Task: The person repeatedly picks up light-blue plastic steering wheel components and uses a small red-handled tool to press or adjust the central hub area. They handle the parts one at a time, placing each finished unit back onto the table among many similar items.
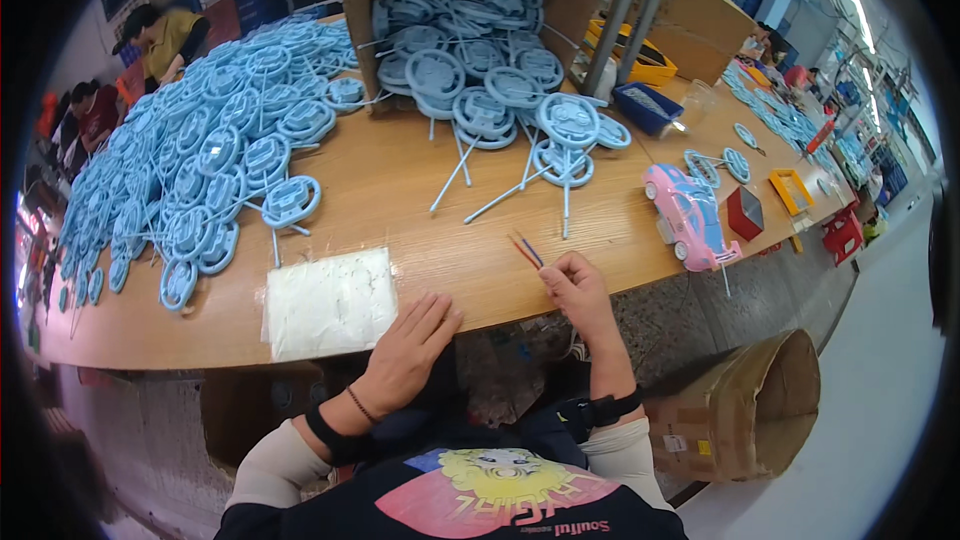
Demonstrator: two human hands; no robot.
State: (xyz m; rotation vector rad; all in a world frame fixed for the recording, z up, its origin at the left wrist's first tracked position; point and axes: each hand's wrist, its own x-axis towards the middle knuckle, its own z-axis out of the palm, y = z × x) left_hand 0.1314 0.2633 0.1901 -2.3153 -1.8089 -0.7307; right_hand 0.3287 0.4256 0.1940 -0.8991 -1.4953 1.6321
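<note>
My right hand (582, 295) is over the table's front edge, its thumb and fingers pinched together on two thin rods (528, 251). One rod is reddish, the other dark blue; they lie close together and point away from me. Whether they are wires or the legs of a tool I cannot tell. My left hand (412, 343) rests flat at the table edge with its fingers stretched out and nothing in it. Just left of it, a white sheet (332, 302) is stuck to the wooden table (430, 265) under clear tape.
Light-blue plastic steering-wheel-shaped parts (215, 150) heap on the left. More spill from a cardboard box (357, 0) at the back. To the right stand a pink toy car (683, 212), a dark blue bin (648, 108) and a red box (744, 213). A large carton (700, 425) sits below right.
</note>
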